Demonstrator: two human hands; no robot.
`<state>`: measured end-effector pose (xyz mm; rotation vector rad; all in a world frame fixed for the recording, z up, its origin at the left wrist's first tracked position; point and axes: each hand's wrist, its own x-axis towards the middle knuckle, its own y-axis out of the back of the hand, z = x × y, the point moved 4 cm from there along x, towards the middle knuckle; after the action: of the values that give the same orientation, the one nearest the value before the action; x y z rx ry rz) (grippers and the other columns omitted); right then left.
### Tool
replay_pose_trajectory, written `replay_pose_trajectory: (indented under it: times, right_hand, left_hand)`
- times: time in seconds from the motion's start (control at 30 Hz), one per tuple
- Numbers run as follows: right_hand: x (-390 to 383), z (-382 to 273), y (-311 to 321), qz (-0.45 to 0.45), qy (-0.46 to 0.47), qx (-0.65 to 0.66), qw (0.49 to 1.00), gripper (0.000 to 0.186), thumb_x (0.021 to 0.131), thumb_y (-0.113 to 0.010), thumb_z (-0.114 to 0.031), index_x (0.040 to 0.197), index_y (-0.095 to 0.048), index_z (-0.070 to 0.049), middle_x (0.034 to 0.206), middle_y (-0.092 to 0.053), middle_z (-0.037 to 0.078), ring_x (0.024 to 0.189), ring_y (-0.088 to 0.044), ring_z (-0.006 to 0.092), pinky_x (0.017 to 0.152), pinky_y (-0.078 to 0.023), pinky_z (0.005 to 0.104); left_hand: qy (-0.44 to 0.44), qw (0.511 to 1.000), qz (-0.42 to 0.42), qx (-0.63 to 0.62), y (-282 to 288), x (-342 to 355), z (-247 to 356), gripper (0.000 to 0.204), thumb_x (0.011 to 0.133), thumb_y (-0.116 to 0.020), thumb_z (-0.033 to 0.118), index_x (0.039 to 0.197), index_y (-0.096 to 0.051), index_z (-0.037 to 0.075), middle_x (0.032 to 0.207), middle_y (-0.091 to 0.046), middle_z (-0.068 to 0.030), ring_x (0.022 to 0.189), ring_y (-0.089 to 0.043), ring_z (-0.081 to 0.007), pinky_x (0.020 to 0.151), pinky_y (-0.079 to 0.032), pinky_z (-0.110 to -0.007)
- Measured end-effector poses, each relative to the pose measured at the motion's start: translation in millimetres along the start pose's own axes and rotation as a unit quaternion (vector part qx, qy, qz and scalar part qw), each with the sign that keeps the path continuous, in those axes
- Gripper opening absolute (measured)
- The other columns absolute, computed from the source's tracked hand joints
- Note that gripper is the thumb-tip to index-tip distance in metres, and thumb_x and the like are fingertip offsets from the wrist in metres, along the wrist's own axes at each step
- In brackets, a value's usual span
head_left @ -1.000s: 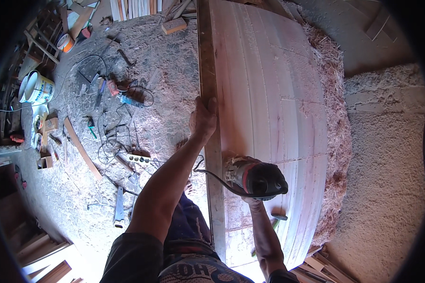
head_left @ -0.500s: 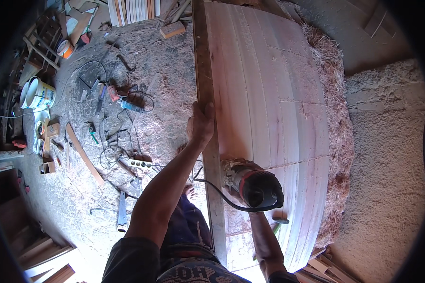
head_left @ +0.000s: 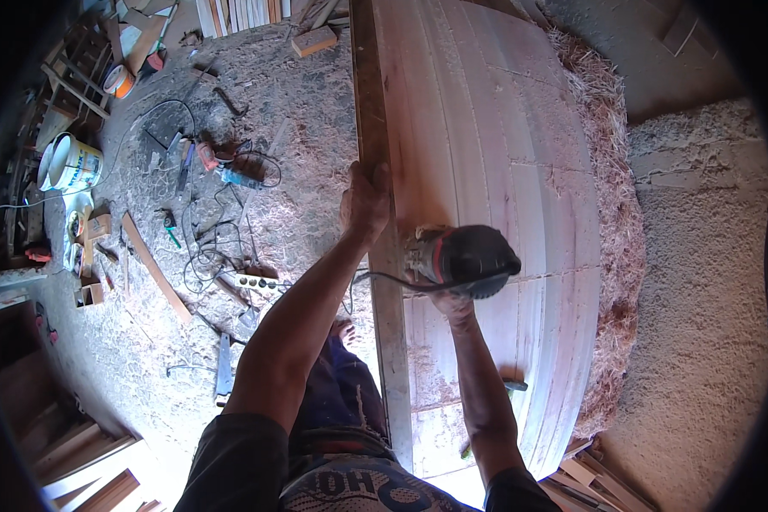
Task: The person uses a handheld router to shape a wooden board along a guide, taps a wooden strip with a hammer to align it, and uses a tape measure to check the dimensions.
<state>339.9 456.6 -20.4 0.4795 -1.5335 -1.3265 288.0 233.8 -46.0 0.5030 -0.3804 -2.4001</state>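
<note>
1. Your corded power tool, black with a red band, is over the plank panel, a little to the right of the panel's long left edge.
2. Your right hand is wrapped around the near side of the tool's body; most of its fingers are hidden behind the casing, so you cannot tell how far they close.
3. Your left hand is curled over the dark edge board, thumb toward the panel, beyond the tool.
4. The tool's black cord loops from its back end leftward across the edge board.
5. Near your right forearm, a green-handled tool lies on the panel, partly hidden by the arm.
6. Pale shavings are heaped along the panel's right side, with a rough wall beyond.
7. On the dusty floor to your left are a power strip, a handsaw, a curved wooden strip and a red-and-blue power tool.
8. Farther left stand white buckets.
</note>
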Motion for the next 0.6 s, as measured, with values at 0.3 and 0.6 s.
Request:
replay_pose_trajectory:
  times: [0.3,0.6]
  right_hand:
    - [6,20,-7,0.020,-0.244,0.606,0.757,0.057,0.080,-0.080,-0.029,0.128,-0.054,-0.013,0.115,-0.062,0.003,0.107,-0.059,0.0221,0.102,-0.046,0.0395]
    - [-10,-1,25,0.077,-0.142,0.325,0.932,0.064,0.074,-0.087,-0.031,0.130,-0.062,-0.017,0.134,-0.060,0.005,0.122,-0.058,0.0246,0.104,-0.047,0.0406]
  left_hand:
    - [-0.026,0.998,0.014,-0.054,-5,-1,4,0.056,0.097,-0.044,0.053,0.127,-0.040,0.005,0.108,-0.066,-0.0279,0.100,-0.064,-0.0474,0.083,-0.049,-0.054]
    - [0.009,0.999,0.021,0.024,-1,2,-5,0.062,0.096,-0.042,0.059,0.130,-0.039,0.008,0.106,-0.066,-0.0289,0.101,-0.063,-0.0481,0.085,-0.049,-0.055]
